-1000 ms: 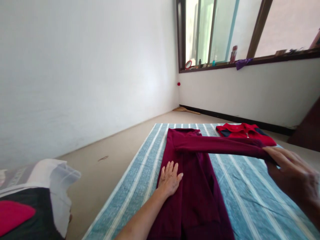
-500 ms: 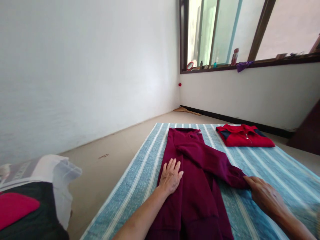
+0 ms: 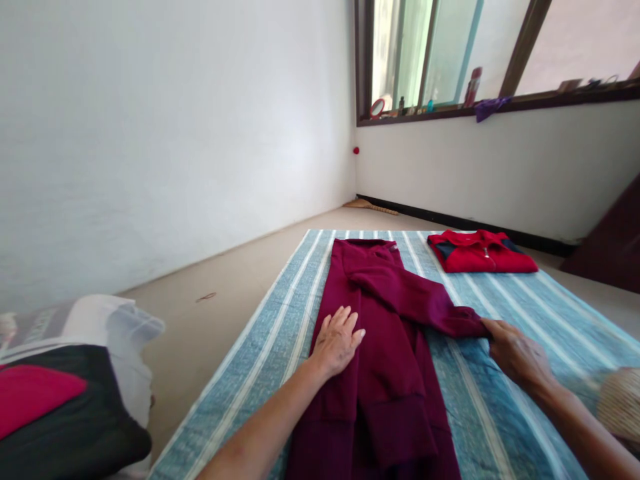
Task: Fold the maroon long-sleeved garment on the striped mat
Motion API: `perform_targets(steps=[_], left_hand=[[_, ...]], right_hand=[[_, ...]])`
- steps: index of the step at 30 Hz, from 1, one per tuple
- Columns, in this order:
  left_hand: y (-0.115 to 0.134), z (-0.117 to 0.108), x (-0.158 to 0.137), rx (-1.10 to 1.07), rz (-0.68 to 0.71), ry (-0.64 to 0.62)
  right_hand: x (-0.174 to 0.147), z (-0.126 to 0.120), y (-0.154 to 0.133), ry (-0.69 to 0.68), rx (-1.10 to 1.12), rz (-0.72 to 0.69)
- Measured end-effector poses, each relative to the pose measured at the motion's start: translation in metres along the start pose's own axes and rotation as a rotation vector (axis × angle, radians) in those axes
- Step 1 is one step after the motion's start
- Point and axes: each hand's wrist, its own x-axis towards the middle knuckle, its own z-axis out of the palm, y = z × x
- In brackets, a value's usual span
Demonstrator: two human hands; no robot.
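Observation:
A maroon sweatshirt (image 3: pixel 387 347) lies lengthwise on the striped cloth, partly folded, its collar at the far end. My left hand (image 3: pixel 337 341) rests flat on its left part, fingers stretched out. One sleeve (image 3: pixel 425 300) crosses the body and extends to the right. At its cuff, my right hand (image 3: pixel 517 353) pinches the fabric between thumb and fingers. Another cuffed end (image 3: pixel 397 423) lies toward me on top of the garment. The nearest part of the sweatshirt runs out of the picture.
Beneath everything is a blue and white striped cloth (image 3: pixel 260 347). A folded red and navy garment (image 3: pixel 485 253) with a zip lies at the far right. At left are a white plastic bag (image 3: pixel 107 320) and dark-and-pink fabric (image 3: pixel 100 407). A beige ribbed object (image 3: pixel 620 403) sits at the right edge.
The view has tilted down, so the scene sits higher in the picture and the beige ribbed object shows more. My left hand still lies flat; my right hand still grips the sleeve cuff.

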Motion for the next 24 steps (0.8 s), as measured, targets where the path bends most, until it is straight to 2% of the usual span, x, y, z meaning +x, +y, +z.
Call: perform_targets(steps=[4,7,10,13,24], left_hand=[[0.009,-0.001,-0.036,-0.015,0.022,-0.072],[0.01,0.008,-0.05,-0.011,0.019,-0.097],[0.008,0.017,-0.052,0.001,0.026,-0.069],[0.007,0.021,-0.05,0.01,0.029,-0.053],[0.009,0.022,-0.049,0.007,0.032,-0.002]], right_hand=[[0.004,-0.008,0.001,0.12,-0.05,0.085],[-0.002,0.002,0.0,0.077,-0.05,0.062],[-0.012,0.018,-0.004,0.001,-0.055,-0.014],[-0.02,0.027,-0.009,0.014,-0.078,-0.03],[-0.023,0.021,-0.016,0.024,-0.057,0.055]])
